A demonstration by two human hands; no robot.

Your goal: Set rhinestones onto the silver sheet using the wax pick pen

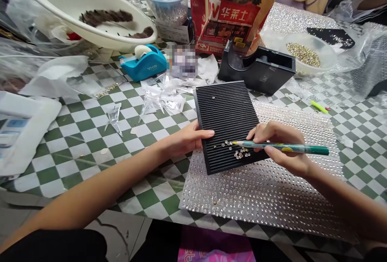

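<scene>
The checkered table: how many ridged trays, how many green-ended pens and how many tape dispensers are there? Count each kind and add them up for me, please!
Black, ridged, rectangular tray, in the left hand: 1
Clear pen with a green end, in the right hand: 1
Tape dispensers, one blue plastic, one black plastic: 2
Total: 4

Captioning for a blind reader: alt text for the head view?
A person's left hand holds a ridged black tray bearing small gems; the right hand points a pen-shaped tool at them, over a studded sheet on a checkered table.
</scene>
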